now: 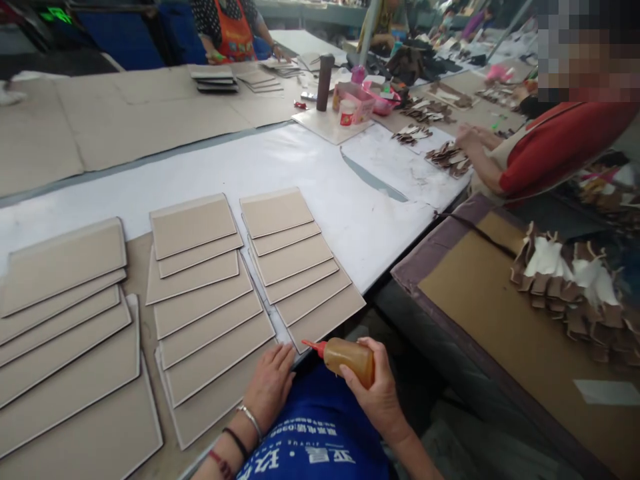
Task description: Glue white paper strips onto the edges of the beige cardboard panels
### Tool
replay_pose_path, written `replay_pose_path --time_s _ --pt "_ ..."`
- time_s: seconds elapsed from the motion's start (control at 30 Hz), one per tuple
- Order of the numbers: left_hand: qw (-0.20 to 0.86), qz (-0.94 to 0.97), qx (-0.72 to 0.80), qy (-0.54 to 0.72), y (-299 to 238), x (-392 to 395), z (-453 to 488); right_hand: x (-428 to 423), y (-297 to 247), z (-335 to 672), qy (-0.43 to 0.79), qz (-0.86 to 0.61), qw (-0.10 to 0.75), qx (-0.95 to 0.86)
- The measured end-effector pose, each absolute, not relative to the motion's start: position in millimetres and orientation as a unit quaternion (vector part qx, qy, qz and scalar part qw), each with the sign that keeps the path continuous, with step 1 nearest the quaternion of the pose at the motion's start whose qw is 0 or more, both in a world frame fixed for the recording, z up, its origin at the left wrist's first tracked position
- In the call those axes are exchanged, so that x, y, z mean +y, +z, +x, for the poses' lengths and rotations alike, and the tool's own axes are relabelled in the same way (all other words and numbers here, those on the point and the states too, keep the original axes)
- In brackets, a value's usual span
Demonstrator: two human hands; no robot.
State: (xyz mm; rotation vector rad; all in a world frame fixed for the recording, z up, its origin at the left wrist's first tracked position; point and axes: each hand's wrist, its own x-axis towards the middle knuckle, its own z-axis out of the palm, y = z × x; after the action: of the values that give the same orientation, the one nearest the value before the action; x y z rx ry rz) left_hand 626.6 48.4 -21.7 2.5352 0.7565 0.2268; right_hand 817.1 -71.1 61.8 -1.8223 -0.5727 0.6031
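Observation:
My right hand point(376, 387) is wrapped round a squeeze bottle point(350, 359) of amber liquid, and its red nozzle points left. The nozzle tip is by the near corner of the right-hand row of beige panels point(325, 320). My left hand point(270, 380) lies flat with fingers stretched out at the table's near edge, touching the lowest panels of the middle row point(215, 373). These panels overlap like shingles, and each has a pale edge line. A further row of larger panels point(75, 393) fans out at the left.
A co-worker in a red sleeve point(555, 150) handles small brown pieces point(447, 159) at the right. Brown-and-white pieces point(570, 280) lie on a padded board point(480, 313). A dark tumbler point(325, 83) and pink box point(354, 100) stand at the back. Another person point(233, 30) works across the table.

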Motion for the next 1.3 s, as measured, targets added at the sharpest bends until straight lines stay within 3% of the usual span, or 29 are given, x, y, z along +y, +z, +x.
replay_pose_path --time_s 0.13,0.27,0.37,0.53,0.73,0.9,1.03,1.17,1.3 --pt "0.344 0.869 0.33 0.134 -7.6 46.5 628.1 -73.6 65.7 816.4 0.312 -0.76 0.546 -0.164" --pt "0.643 0.651 0.402 0.039 27.7 43.6 640.4 -77.1 68.4 810.7 0.404 -0.689 0.602 -0.028" --pt "0.819 0.45 0.356 -0.019 55.3 40.5 656.4 -75.9 73.0 798.3 0.483 -0.594 0.64 0.061" --pt "0.876 0.342 0.338 0.039 76.4 34.1 680.0 -76.1 81.7 787.7 0.541 -0.52 0.653 0.102" --pt "0.893 0.327 0.299 0.076 72.8 25.3 698.4 -85.6 86.1 820.2 0.622 -0.53 0.568 0.102" --pt "0.78 0.505 0.369 0.023 56.8 20.8 694.3 -86.3 75.8 846.5 0.573 -0.616 0.536 0.07" --pt "0.549 0.698 0.457 0.055 36.9 28.1 668.8 -82.4 62.0 856.9 0.424 -0.746 0.511 -0.049" --pt "0.309 0.858 0.387 0.135 11.3 40.9 645.0 -78.9 52.7 851.9 0.305 -0.805 0.458 -0.221" --pt "0.173 0.933 0.281 0.141 -14.6 48.0 638.3 -78.3 45.7 836.3 0.189 -0.806 0.423 -0.369"
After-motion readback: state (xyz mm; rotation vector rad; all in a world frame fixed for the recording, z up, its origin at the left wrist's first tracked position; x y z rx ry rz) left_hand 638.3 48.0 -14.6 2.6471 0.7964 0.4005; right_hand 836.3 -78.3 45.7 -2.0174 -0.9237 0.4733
